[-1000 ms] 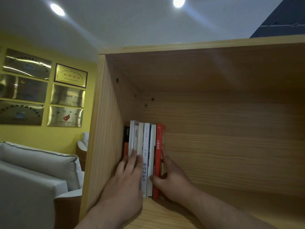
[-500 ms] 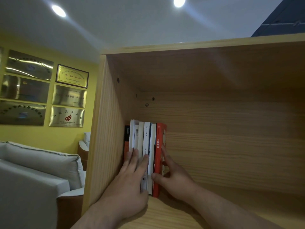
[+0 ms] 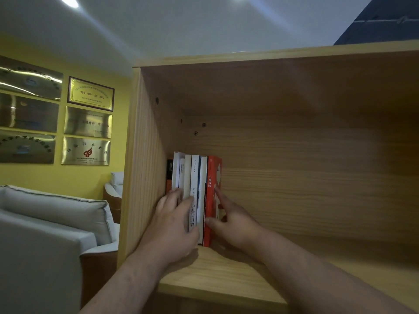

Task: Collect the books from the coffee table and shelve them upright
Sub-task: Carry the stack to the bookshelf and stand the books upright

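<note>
Several books (image 3: 195, 177) stand upright in a row against the left wall of a wooden shelf compartment (image 3: 226, 268). Most spines are white; the rightmost is a red book (image 3: 211, 177). My left hand (image 3: 172, 225) lies flat against the white spines, fingers spread and pressing on them. On the right, my right hand (image 3: 233, 219) rests against the red book's cover, with the thumb on its spine and the index finger stretched up along the cover. Neither hand is closed around a book.
The shelf's right part (image 3: 317, 200) holds nothing visible. A light grey sofa (image 3: 52, 214) stands to the left, below a yellow wall with gold plaques (image 3: 87, 122). The shelf's left side panel (image 3: 145, 177) rises beside my left hand.
Both hands have slid a little deeper and higher along the books. The row looks more flush and upright.
</note>
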The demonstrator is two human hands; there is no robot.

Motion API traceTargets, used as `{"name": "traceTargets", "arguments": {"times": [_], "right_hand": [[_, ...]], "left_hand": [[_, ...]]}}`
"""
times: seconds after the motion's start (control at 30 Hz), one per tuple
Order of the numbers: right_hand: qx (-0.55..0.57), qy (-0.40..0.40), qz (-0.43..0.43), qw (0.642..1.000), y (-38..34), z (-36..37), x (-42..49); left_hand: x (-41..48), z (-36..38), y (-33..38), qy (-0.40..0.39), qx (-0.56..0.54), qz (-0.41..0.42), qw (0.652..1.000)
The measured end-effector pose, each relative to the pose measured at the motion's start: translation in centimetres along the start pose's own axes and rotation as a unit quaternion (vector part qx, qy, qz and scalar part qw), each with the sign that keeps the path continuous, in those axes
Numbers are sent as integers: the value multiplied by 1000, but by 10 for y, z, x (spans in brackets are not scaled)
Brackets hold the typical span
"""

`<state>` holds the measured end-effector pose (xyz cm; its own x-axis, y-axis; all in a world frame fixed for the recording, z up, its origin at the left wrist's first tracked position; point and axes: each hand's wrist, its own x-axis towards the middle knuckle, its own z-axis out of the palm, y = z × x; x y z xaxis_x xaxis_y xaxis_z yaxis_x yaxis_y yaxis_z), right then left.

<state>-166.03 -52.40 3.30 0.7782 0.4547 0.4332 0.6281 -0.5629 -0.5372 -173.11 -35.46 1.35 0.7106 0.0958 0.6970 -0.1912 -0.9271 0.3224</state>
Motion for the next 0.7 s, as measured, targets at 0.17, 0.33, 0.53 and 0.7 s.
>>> {"name": "traceTargets", "arguments": {"times": [0.17,0.33,0.53,0.7], "right_hand": [[-52,11,-3,999,10,-18,-17],[-28,38,20,999,19,-25,-26],[0,71,8,997,0,-17,-15],[126,27,-15,992,-7,8,10]], "left_hand": [[-8,-7,4,15,-31,-22,999],[-12,-7,7,16,-47,-40,998],[-8,-3,4,13,-36,-39,999],[-5,0,7,12,-97,-71,993]]}}
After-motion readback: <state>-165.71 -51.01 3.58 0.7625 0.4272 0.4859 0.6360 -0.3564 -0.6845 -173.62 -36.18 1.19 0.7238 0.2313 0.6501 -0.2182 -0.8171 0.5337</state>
